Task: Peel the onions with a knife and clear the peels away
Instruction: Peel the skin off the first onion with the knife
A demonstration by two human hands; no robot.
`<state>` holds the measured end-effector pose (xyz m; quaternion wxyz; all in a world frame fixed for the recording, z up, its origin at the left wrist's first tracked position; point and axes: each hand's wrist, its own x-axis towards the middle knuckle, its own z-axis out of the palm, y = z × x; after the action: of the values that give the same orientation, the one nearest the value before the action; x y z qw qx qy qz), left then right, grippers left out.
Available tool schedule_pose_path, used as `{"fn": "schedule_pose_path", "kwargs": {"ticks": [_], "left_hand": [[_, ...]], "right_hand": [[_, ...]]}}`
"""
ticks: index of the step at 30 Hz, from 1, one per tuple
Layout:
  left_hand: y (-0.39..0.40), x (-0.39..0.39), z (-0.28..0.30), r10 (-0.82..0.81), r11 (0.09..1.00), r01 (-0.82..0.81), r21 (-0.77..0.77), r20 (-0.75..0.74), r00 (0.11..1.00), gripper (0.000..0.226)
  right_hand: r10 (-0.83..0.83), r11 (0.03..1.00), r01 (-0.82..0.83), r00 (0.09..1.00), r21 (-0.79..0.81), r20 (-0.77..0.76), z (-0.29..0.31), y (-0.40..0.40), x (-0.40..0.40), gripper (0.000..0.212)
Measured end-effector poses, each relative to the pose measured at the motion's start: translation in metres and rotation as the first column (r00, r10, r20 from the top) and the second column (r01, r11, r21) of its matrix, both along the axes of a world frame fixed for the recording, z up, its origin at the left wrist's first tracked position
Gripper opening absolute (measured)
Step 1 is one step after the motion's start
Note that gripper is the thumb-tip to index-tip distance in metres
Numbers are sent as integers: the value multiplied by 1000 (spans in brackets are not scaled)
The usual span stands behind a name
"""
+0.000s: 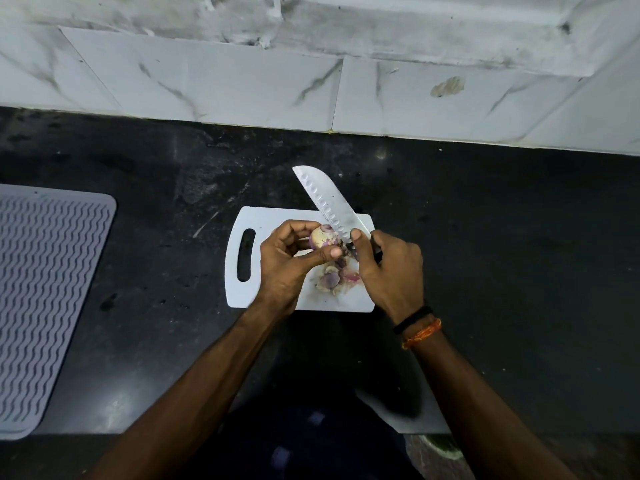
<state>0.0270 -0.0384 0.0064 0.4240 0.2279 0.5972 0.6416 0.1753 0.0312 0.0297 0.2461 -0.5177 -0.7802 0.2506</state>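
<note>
1. While the onion (323, 237) sits up off the white cutting board (263, 220), the left hand (289, 261) has its fingers curled around it, thumb stretched across toward the knife (330, 202). It looks mostly pale with purple patches left, so I'd say the peeling is well along but not done.
2. Right hand (389, 268) is wrapped around the knife handle, thumb up against the flat of the blade near the heel. The blade edge meets the onion right there and the tip points away toward the wall.
3. To do this bit well, my take: catch the skin between that right thumb and the heel of the blade, pull in short strokes, and turn the onion with the left fingers. The left thumb is very near the edge, so I'd keep it tucked.
4. Loose peels (334, 277) are piled on the board just under both hands, near its front edge. They could slide off onto the dark counter (502, 237) if nudged.
5. Room-wise, there's open counter to the right and behind the board. A grey ridged mat (48, 289) lies well apart on the left, and the tiled wall (242, 88) runs along the back.
</note>
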Motion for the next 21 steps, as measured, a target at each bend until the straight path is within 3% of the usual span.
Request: {"fn": "schedule_pose_path", "kwargs": {"ticks": [9, 12, 14, 17, 19, 21], "left_hand": [[0, 0, -2, -18, 999, 17, 47, 3, 1000, 43], [0, -1, -7, 1, 999, -2, 54, 15, 1000, 40], [1, -1, -10, 12, 998, -15, 65, 42, 999, 40], [2, 0, -15, 21, 997, -29, 76, 99, 995, 45], [3, 0, -18, 24, 996, -34, 80, 125, 992, 48], [4, 0, -19, 27, 996, -39, 84, 133, 991, 48]], "right_hand": [[-31, 999, 33, 997, -19, 69, 4, 3, -8, 68], [18, 998, -12, 997, -70, 81, 8, 6, -9, 63], [66, 980, -71, 997, -188, -31, 11, 8, -7, 60], [-15, 897, -142, 936, -418, -352, 17, 10, -2, 70], [-65, 877, -130, 922, -463, -382, 19, 13, 3, 70], [-18, 914, -96, 961, -395, -277, 20, 17, 7, 59]]}}
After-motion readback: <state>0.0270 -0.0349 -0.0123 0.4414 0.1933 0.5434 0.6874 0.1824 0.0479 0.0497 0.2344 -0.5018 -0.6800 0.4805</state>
